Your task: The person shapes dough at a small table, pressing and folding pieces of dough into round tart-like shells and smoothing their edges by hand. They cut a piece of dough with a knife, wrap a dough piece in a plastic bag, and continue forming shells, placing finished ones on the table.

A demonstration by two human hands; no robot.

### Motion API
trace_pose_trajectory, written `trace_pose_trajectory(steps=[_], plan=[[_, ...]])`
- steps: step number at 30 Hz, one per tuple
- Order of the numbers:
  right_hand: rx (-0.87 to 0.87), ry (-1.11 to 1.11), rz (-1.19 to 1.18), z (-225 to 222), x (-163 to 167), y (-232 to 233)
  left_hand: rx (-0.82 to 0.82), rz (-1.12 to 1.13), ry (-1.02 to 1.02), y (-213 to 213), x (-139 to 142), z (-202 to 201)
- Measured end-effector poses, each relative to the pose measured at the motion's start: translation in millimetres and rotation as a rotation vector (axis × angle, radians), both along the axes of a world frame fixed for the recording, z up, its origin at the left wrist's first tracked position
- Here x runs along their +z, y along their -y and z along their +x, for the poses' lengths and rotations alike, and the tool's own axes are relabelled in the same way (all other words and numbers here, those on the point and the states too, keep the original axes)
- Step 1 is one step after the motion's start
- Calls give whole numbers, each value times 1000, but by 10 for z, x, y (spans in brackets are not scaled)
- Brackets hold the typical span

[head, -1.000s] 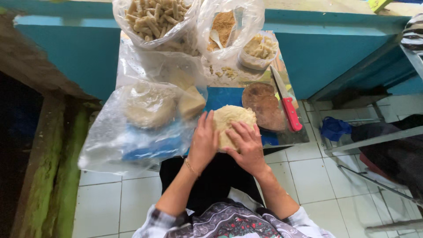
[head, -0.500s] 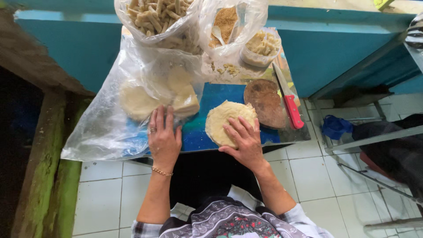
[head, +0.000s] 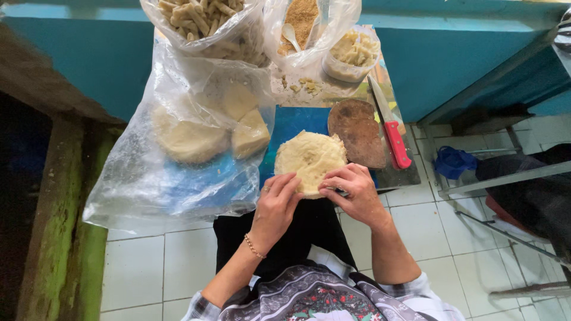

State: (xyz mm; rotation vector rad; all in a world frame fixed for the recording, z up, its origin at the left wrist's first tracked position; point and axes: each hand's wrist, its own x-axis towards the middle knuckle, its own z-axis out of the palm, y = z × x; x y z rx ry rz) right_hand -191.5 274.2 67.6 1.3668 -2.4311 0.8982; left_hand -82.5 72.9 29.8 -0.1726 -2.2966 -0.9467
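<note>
The left hand (head: 275, 205) has let go of the big plastic bag (head: 178, 148) and come back to the flat round dough (head: 310, 160) (it was on the bag just before). Now both hands hold the dough's near edge again.

Large clear plastic bag (head: 178, 148) at left, slumped over the board's edge, holding pale round and wedge-shaped dough pieces. Far left, clear bag (head: 205, 24) of pale finger-shaped sticks. Beside it, far centre, clear bag (head: 309, 27) of brown crumbs. Just right, small clear tub (head: 352, 54) of pale chunks.
</note>
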Motion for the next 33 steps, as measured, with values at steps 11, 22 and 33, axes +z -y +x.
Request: trace_pose_trajectory(steps=[11,22,33], plan=[[-289,52,-166,-308,-29,-45,-10,160,64,-31,75,-221],[46,-201,166,-713,54,647,134,247,70,-13,-106,-147],[86,-16,235,-123,25,684,142,475,103,-12,-98,104]])
